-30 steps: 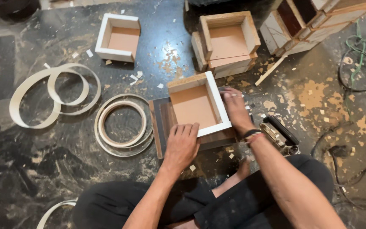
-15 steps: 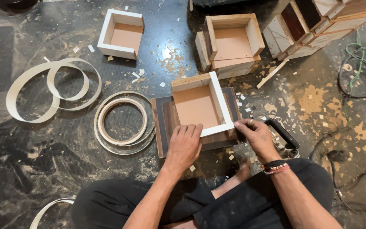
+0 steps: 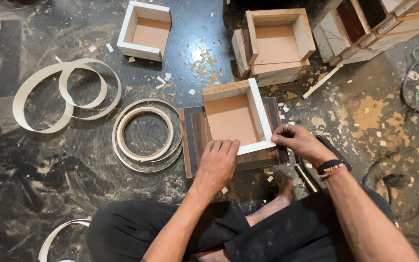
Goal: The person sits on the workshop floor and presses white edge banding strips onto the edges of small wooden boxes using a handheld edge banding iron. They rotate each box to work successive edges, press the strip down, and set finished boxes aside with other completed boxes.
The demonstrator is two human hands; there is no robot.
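No packages, labels, signs or screens appear anywhere in the scene. Nothing near or far, left or right, carries any printed surface.

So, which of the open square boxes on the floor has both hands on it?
The box lying on the dark board; left hand and right hand touch its white near edge. The others lie farther away, untouched.

A small square open-topped box of raw particleboard (image 3: 233, 119) sits upright on a dark brown wooden board (image 3: 196, 138) laid flat on the dusty floor. Its right and near rims carry white edge banding (image 3: 260, 116); the far and left rims are bare. Inside, the bottom panel is plain tan.
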